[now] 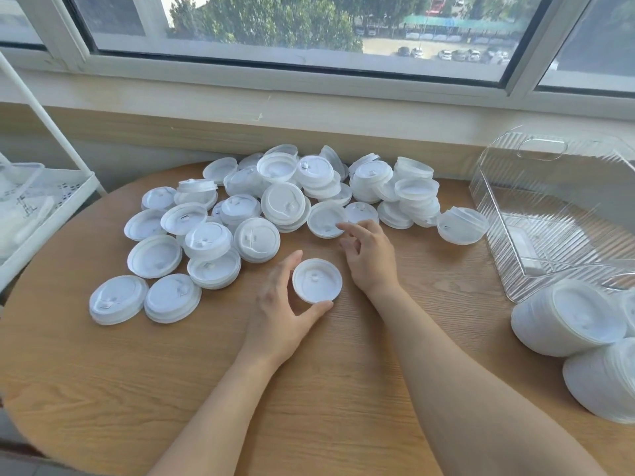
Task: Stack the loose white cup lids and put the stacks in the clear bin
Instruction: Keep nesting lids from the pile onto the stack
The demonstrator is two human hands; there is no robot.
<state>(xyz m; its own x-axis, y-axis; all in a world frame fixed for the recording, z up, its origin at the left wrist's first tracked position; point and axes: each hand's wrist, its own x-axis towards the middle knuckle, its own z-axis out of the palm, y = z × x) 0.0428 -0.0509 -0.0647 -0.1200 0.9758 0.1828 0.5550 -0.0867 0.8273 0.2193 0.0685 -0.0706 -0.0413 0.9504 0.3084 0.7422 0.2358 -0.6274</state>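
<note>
Stacking is barely begun: your left hand [278, 310] cups one round white plastic lid [316, 280] on the tabletop [103, 389]; your right hand's fingers [348, 229], loosely spread and empty, reach toward another lid [325, 219] to add.

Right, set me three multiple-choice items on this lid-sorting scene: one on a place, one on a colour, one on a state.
1. Where does the clear bin stand?
A. at the table's right, near the window
B. on the white rack
C. in the person's lap

2. What colour is the table?
A. black
B. light wood
C. green

3. How is the left hand engaged?
A. flat on the table
B. thumb and fingers around a single white lid
C. inside the bin

Answers: 1 A, the bin sits at the far right edge below the sill. 2 B, wood grain shows. 3 B, thumb and fingers bracket the lid's rim.
</note>
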